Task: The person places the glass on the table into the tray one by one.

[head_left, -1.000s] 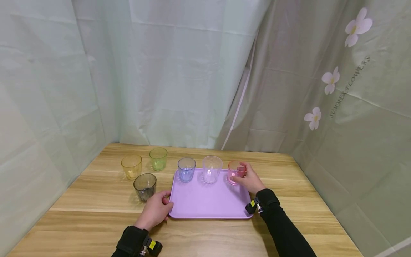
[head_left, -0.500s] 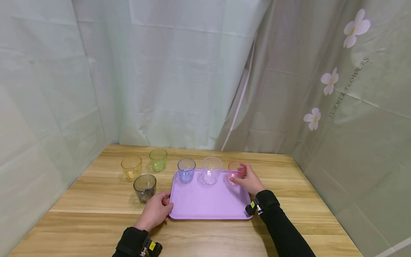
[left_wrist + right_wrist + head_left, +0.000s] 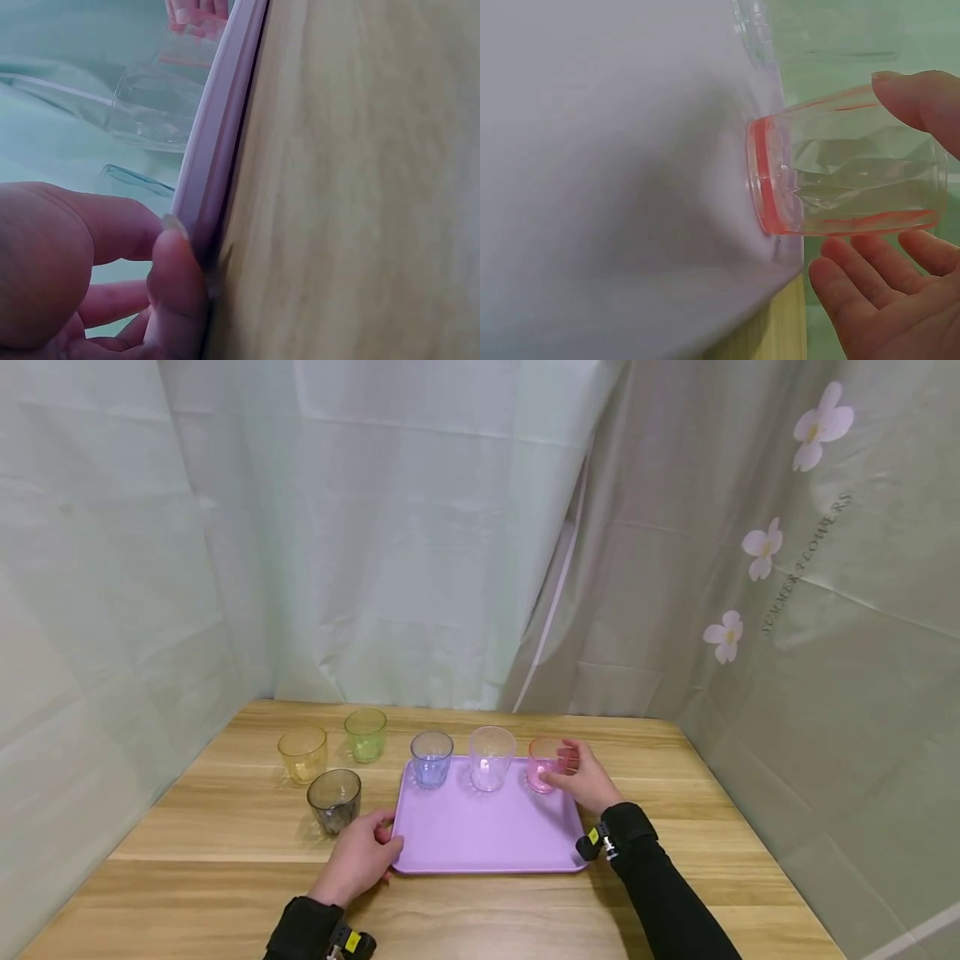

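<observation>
A pink glass (image 3: 542, 768) stands upright at the back right of a purple tray (image 3: 487, 843). My right hand (image 3: 588, 781) is around this glass. In the right wrist view the thumb (image 3: 922, 101) overlaps its side near the rim, while the loosely spread fingers (image 3: 847, 281) lie just off the opposite side. My left hand (image 3: 360, 856) holds the tray's left edge near its front corner, thumb and curled fingers at the rim. A clear glass (image 3: 491, 764) and a blue glass (image 3: 431, 764) stand in line with the pink one along the tray's back edge.
Left of the tray, a grey glass (image 3: 334, 802) stands close to my left hand. Behind it are a yellow glass (image 3: 303, 756) and a green glass (image 3: 366, 735). Curtains (image 3: 390, 568) enclose the wooden table (image 3: 675, 860) at the back and sides.
My right hand has shifted slightly right and its fingers have loosened from the pink glass, which stays in place on the tray. The head view has turned slightly; my left hand keeps its place.
</observation>
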`<state>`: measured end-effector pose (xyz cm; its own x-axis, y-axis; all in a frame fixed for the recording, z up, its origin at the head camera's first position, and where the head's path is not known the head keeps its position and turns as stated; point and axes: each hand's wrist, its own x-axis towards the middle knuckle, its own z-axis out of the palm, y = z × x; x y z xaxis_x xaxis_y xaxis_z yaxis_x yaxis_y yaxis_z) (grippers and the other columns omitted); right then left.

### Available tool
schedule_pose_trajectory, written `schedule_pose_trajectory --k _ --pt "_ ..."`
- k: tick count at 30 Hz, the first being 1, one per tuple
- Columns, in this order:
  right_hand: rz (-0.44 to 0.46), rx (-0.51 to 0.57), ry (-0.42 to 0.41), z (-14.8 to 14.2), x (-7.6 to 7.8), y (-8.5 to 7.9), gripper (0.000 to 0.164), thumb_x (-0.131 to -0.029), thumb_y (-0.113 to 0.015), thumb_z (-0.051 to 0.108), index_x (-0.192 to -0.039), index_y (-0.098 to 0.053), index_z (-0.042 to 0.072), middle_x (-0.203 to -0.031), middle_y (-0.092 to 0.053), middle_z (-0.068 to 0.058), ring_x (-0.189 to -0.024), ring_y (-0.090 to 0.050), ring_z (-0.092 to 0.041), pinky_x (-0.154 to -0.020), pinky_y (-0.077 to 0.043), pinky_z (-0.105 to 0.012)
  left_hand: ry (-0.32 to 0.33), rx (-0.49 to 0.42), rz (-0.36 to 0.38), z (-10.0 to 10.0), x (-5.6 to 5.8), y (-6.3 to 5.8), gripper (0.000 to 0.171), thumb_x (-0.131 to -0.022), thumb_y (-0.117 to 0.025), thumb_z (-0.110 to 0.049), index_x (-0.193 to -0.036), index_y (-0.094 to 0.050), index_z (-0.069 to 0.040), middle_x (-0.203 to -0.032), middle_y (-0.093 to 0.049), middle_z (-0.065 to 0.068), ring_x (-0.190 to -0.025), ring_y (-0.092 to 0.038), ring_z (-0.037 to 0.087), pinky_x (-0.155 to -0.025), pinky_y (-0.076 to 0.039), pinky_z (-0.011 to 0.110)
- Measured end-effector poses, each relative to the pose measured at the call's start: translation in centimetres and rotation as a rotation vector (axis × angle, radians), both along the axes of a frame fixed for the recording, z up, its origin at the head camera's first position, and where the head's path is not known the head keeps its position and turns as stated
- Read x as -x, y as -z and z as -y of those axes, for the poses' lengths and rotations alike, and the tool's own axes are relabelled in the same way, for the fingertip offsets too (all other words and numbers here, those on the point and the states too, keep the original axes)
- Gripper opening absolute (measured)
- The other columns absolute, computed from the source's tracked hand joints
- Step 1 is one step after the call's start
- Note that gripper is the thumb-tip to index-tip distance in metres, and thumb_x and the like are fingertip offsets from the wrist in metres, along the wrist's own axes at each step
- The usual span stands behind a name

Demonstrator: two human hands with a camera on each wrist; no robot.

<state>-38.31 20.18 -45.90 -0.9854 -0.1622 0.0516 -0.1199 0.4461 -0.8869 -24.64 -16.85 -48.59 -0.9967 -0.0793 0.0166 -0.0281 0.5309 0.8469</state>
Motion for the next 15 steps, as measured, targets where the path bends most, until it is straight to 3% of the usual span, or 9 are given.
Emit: schedule_pose_trajectory --k 9,15 --pt "0.011 0.006 0.001 -0.3 0.0 -0.3 0.092 -0.096 -0.086 0.019 -0.167 -0.031 -0.002 -0.163 -0.048 -0.029 -0.150 -0.051 -0.048 -0.127 -0.044 -0.062 0.015 -0.004 -0.041 0.0 -0.8 -0.7 0.049 -0.095 -0.075 -0.002 -0.139 -0.062 0.015 -0.089 -0.063 0.009 -0.049 -0.063 0.017 -0.047 -0.051 0.029" --pt "-0.001 0.000 -0.008 -0.5 0.0 -0.3 0.092 -0.097 -0.085 0.020 -0.166 -0.030 -0.004 -0.162 -0.049 -0.030 -0.148 -0.053 -0.048 -0.125 -0.045 -0.063 0.010 0.055 -0.106 -0.2 -1.1 -1.4 0.050 -0.092 -0.075 -0.005 -0.135 -0.064 0.017 -0.093 -0.063 0.012 -0.048 -0.061 0.013 -0.052 -0.050 0.025"
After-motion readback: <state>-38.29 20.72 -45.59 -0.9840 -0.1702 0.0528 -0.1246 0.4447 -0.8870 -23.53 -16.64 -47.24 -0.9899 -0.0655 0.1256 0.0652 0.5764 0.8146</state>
